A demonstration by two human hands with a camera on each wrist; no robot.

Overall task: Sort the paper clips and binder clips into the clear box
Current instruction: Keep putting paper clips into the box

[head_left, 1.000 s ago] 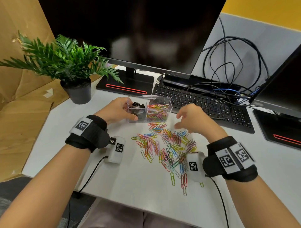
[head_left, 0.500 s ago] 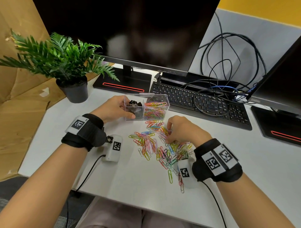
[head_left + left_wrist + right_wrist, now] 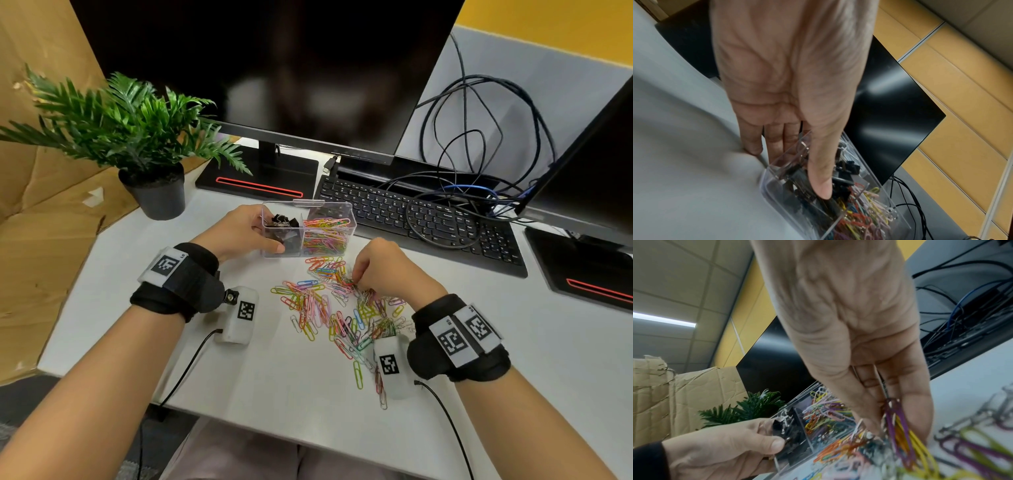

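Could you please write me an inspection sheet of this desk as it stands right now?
Surface: white desk, loose paper clips spread across its middle.
Job's things: clear box with two compartments; black binder clips in the left one, coloured paper clips in the right one.
Clutter: potted plant, keyboard, two monitors, cardboard at left.
Hands: left hand holds the box's left end, thumb on its front wall; right hand pinches clips in the loose pile.
Cables: dark tangle behind and over the keyboard; one thin lead from each wrist camera.
Surroundings: yellow wall, grey partition.
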